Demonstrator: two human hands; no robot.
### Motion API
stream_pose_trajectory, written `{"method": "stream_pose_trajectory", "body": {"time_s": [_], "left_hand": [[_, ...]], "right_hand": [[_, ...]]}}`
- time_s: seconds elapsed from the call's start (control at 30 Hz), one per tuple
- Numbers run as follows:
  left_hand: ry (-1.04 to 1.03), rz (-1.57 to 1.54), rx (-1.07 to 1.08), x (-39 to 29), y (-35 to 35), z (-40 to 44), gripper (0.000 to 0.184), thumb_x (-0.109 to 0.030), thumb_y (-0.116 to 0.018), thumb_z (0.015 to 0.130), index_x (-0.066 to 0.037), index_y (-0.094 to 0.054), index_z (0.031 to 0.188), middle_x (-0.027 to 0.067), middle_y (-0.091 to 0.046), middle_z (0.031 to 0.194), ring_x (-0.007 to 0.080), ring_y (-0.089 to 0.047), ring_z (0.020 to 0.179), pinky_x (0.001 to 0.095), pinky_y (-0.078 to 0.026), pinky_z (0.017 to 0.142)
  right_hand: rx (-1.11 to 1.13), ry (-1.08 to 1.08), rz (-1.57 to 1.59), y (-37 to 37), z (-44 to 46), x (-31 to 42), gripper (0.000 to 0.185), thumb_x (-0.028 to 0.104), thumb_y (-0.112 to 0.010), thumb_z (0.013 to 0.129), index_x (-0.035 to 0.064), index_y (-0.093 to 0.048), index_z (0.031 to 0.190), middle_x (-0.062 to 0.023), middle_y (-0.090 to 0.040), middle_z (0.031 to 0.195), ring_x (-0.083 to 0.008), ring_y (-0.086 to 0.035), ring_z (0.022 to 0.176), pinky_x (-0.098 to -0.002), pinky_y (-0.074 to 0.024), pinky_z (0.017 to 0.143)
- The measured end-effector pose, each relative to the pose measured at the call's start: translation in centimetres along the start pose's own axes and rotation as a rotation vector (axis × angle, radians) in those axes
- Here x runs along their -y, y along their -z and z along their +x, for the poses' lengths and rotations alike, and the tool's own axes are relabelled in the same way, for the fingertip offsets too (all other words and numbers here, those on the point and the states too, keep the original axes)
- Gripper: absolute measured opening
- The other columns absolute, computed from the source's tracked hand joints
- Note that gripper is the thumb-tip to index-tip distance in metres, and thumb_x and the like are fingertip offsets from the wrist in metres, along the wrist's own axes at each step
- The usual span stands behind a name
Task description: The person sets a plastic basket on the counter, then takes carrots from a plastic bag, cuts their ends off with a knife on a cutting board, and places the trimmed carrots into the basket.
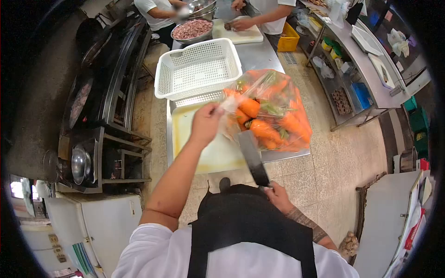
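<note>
Head view: leafy orange carrots (265,130) in clear bag (271,109), plastic in left fingers (213,111), knife (253,157) in right fingers (272,190).

I see the left arm (174,180) stretched forward, the left hand (206,124) pinching with its fingers (213,110); the right hand (279,197) sits lower, curled tight, its forearm (307,223) darkly patterned.

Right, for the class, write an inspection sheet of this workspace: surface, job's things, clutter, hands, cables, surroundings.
Surface: metal table, cutting board at its near end.
Job's things: bag of carrots; knife, blade pointing towards the bag.
Clutter: basket beyond the board; bowl of meat farther back.
Hands: left hand at the bag's end, grip blurred; right hand holds the knife.
Cables: nothing clearly seen.
Surroundings: two co-workers at the far end, side table on the right.
</note>
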State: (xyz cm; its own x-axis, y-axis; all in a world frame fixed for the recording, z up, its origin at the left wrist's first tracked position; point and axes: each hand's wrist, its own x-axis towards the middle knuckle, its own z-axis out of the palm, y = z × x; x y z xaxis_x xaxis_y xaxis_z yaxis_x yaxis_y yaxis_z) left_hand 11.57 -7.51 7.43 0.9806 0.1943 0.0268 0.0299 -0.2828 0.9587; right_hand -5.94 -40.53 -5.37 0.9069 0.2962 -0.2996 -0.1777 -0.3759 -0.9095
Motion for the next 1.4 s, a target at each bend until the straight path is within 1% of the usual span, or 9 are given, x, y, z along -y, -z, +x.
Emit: {"method": "stream_pose_trajectory", "body": {"time_s": [0.2, 0.4, 0.5, 0.63, 0.7, 0.83, 1.0, 1.13, 1.4], "left_hand": [[0.132, -0.380, 0.102, 3.7, 6.7, -0.8, 0.010, -0.010, -0.062, 0.105, -0.003, -0.068, 0.109, -0.0020, -0.067, 0.101, 0.0085, -0.057, 0.094, 0.0265, -0.046, 0.091], [0.112, -0.410, 0.108, 4.5, 8.0, -2.2, 0.009, -0.011, -0.064, 0.104, -0.004, -0.068, 0.107, -0.0015, -0.068, 0.102, 0.0087, -0.057, 0.095, 0.0274, -0.046, 0.091], [0.227, -0.428, 0.074, 8.5, 10.5, -1.0, 0.008, -0.012, -0.064, 0.104, -0.006, -0.067, 0.106, 0.0001, -0.069, 0.102, 0.0111, -0.060, 0.095, 0.0283, -0.048, 0.090], [0.610, -0.550, -0.106, 15.8, 12.3, -2.5, 0.013, -0.010, -0.064, 0.102, -0.009, -0.062, 0.115, 0.0035, -0.068, 0.105, 0.0165, -0.064, 0.096, 0.0306, -0.050, 0.090], [0.721, -0.623, -0.145, 17.4, 12.4, -3.5, 0.026, -0.008, -0.067, 0.100, -0.009, -0.056, 0.123, 0.0058, -0.065, 0.107, 0.0202, -0.065, 0.099, 0.0351, -0.053, 0.090], [0.123, -0.382, -0.541, 14.2, 9.8, -2.5, 0.029, -0.001, -0.064, 0.097, -0.004, -0.055, 0.125, 0.0081, -0.062, 0.118, 0.0217, -0.058, 0.112, 0.0376, -0.045, 0.101], [-0.851, 0.189, -0.239, -1.7, 4.0, -2.7, 0.032, 0.004, -0.068, 0.085, -0.003, -0.062, 0.116, 0.0142, -0.065, 0.114, 0.0325, -0.062, 0.106, 0.0425, -0.048, 0.097], [-0.788, 0.495, 0.345, -4.6, -3.3, 0.2, 0.039, -0.001, -0.064, 0.086, -0.005, -0.063, 0.125, 0.0170, -0.065, 0.121, 0.0373, -0.060, 0.118, 0.0453, -0.049, 0.101], [-0.636, 1.103, 0.463, -0.1, -8.2, 7.0, 0.050, -0.008, -0.070, 0.083, -0.007, -0.062, 0.133, 0.0171, -0.060, 0.128, 0.0374, -0.055, 0.124, 0.0469, -0.044, 0.110]], "right_hand": [[-0.267, 0.091, 0.052, 2.9, 2.4, 7.7, 0.027, 0.018, -0.057, 0.104, -0.0056, -0.059, 0.117, -0.0035, -0.057, 0.063, -0.0113, -0.054, 0.050, -0.0315, -0.0458, 0.048], [-0.168, 0.081, 0.270, -3.9, 6.7, 12.0, 0.018, 0.018, -0.054, 0.105, 0.0018, -0.059, 0.109, -0.0042, -0.057, 0.065, -0.0122, -0.054, 0.051, -0.0305, -0.0438, 0.048], [-0.092, 0.292, -0.287, -5.4, 4.1, 5.0, 0.028, 0.023, -0.060, 0.104, 0.0015, -0.064, 0.122, -0.0039, -0.062, 0.073, -0.0094, -0.057, 0.059, -0.0300, -0.0469, 0.053], [-0.079, -0.277, 0.266, -3.9, -4.3, 2.9, 0.022, 0.019, -0.062, 0.103, -0.0008, -0.064, 0.112, -0.0068, -0.063, 0.073, -0.0088, -0.054, 0.057, -0.0295, -0.0452, 0.051], [-0.224, -0.242, 0.238, -3.2, -6.8, 0.7, 0.024, 0.017, -0.061, 0.103, -0.0038, -0.061, 0.116, -0.0049, -0.060, 0.070, -0.0089, -0.053, 0.055, -0.0283, -0.0446, 0.050], [-0.427, -0.266, 0.428, -2.0, -8.5, 3.9, 0.029, 0.011, -0.060, 0.102, -0.0059, -0.054, 0.124, -0.0026, -0.057, 0.071, -0.0089, -0.054, 0.055, -0.0268, -0.0463, 0.049], [-0.463, -0.177, 0.452, 0.4, -7.4, 5.1, 0.028, 0.005, -0.059, 0.098, -0.0041, -0.055, 0.124, -0.0024, -0.058, 0.074, -0.0090, -0.055, 0.054, -0.0266, -0.0464, 0.047], [-0.419, -0.103, 0.440, 3.4, -5.7, 5.2, 0.021, 0.003, -0.061, 0.096, -0.0025, -0.057, 0.116, -0.0023, -0.058, 0.073, -0.0091, -0.056, 0.052, -0.0268, -0.0471, 0.047], [-0.363, -0.065, 0.393, 10.6, -6.3, 3.7, 0.026, -0.002, -0.059, 0.094, -0.0018, -0.057, 0.119, -0.0028, -0.058, 0.073, -0.0102, -0.058, 0.054, -0.0283, -0.0493, 0.048]]}}
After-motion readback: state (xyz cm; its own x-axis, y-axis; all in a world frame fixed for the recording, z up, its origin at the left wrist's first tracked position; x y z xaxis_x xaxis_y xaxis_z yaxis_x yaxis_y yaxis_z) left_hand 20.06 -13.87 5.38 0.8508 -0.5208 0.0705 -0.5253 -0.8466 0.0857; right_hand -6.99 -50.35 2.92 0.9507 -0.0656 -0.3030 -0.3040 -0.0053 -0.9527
